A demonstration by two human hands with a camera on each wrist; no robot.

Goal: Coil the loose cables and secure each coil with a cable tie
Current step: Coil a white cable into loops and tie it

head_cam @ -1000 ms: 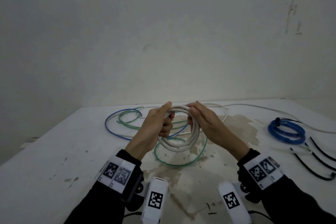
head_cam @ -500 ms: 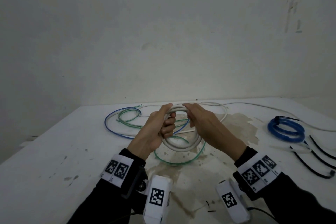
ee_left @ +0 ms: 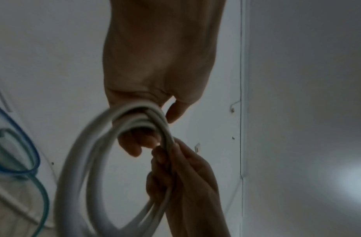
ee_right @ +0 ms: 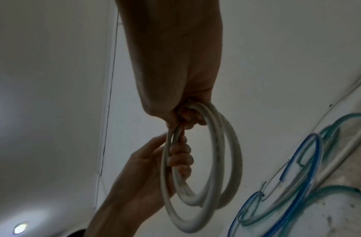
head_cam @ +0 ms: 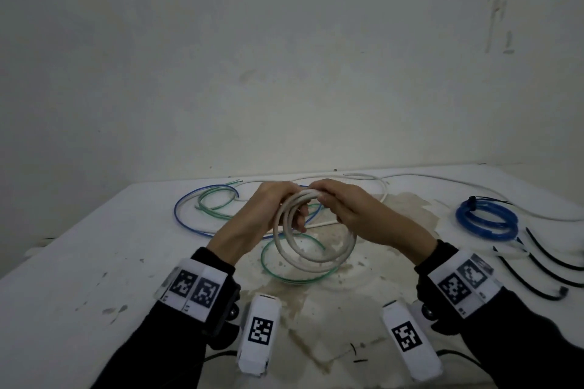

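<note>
Fingers of the left hand [head_cam: 268, 208] and right hand [head_cam: 350, 208] curl round the top of the white cable coil [head_cam: 311, 249], held upright above the stained table [head_cam: 79, 262], over a loose green cable [head_cam: 284, 275].

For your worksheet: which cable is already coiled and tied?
The blue coil at the table's right; a black tie binds it. The others lie loose or are still held.

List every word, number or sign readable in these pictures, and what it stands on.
No readable words or numbers.
Wristbands: black-and-white square marker patterns; the tiny print beneath them is too small to read.
White blocks: one square marker each, no text.
Wall: faint scuffs, not legible writing.
</note>
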